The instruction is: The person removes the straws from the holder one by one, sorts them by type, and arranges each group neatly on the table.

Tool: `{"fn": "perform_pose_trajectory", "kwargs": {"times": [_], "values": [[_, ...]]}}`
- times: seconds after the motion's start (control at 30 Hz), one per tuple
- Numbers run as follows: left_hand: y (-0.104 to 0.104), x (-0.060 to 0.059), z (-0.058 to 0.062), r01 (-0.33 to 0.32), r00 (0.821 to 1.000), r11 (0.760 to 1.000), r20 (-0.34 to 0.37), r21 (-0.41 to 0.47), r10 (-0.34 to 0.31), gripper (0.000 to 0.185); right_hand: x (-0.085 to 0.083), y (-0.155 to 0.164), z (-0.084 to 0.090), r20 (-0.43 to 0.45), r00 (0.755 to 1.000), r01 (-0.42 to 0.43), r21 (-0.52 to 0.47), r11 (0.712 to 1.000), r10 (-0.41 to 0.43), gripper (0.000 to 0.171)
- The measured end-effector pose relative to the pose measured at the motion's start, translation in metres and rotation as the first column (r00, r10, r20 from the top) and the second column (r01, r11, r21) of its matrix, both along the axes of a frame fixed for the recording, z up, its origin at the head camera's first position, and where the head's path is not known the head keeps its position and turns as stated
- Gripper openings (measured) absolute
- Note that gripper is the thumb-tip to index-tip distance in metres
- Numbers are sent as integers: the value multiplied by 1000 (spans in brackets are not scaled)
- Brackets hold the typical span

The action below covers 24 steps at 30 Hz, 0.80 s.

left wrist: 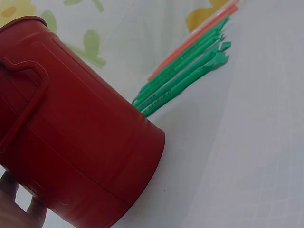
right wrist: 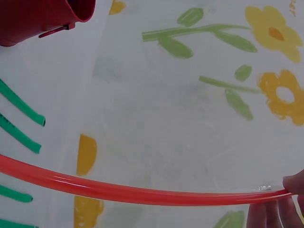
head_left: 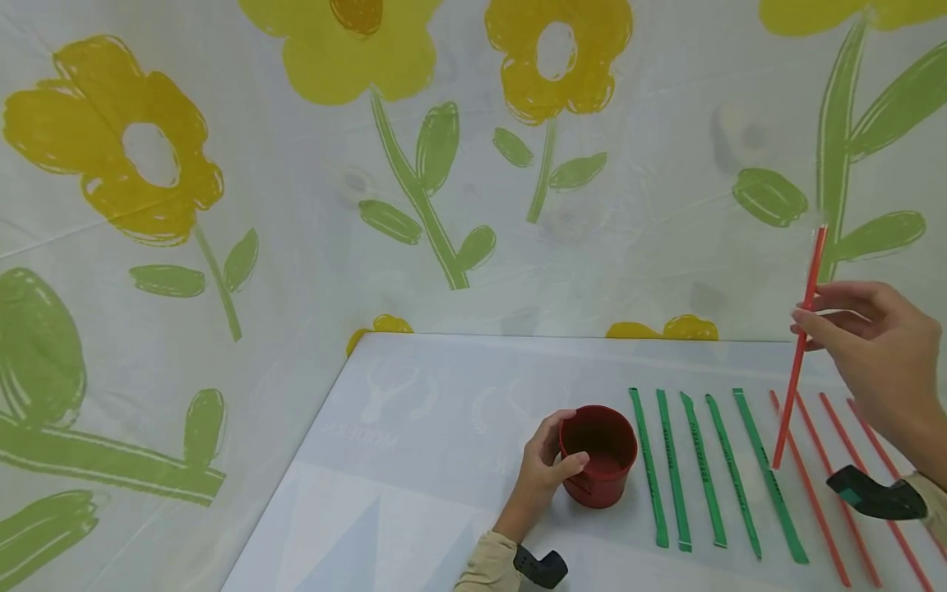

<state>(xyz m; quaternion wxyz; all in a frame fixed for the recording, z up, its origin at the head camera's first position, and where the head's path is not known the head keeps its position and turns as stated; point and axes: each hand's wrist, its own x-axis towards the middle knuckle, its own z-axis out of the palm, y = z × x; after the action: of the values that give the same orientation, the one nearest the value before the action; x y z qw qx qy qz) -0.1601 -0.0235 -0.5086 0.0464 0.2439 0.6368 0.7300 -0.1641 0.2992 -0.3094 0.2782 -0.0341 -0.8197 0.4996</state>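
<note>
A red straw (head_left: 797,362) in a clear wrapper is pinched between thumb and fingers of my right hand (head_left: 876,337), raised above the table at the right. In the right wrist view the straw (right wrist: 142,193) stretches across the lower part. My left hand (head_left: 543,469) grips a dark red metal bucket (head_left: 598,493) by its side, thumb over the rim. The bucket stands upright on the table, and no contents show inside. The left wrist view shows its wall (left wrist: 90,128) and a side handle. Green-wrapped straws (head_left: 704,470) lie in a row right of the bucket.
More red straws (head_left: 821,501) lie side by side to the right of the green ones, under my right hand. The white table (head_left: 355,493) meets a flower-printed curtain (head_left: 296,247) at its back and left edges. Each wrist wears a black strap (head_left: 540,567).
</note>
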Motion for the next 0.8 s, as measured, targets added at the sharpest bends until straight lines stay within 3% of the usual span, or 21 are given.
{"fn": "perform_pose_trajectory", "kwargs": {"times": [0.27, 0.6, 0.8], "values": [[0, 3, 2, 1, 1000, 1000, 9, 4, -1, 56, 6, 12, -8, 188, 976, 97, 91, 991, -112, 26], [0, 5, 3, 4, 1000, 1000, 14, 6, -4, 56, 5, 35, -26, 204, 973, 94, 61, 994, -105, 28], [-1, 5, 3, 5, 1000, 1000, 9, 10, -5, 56, 0, 50, -36, 264, 950, 155, 77, 985, -170, 31]]}}
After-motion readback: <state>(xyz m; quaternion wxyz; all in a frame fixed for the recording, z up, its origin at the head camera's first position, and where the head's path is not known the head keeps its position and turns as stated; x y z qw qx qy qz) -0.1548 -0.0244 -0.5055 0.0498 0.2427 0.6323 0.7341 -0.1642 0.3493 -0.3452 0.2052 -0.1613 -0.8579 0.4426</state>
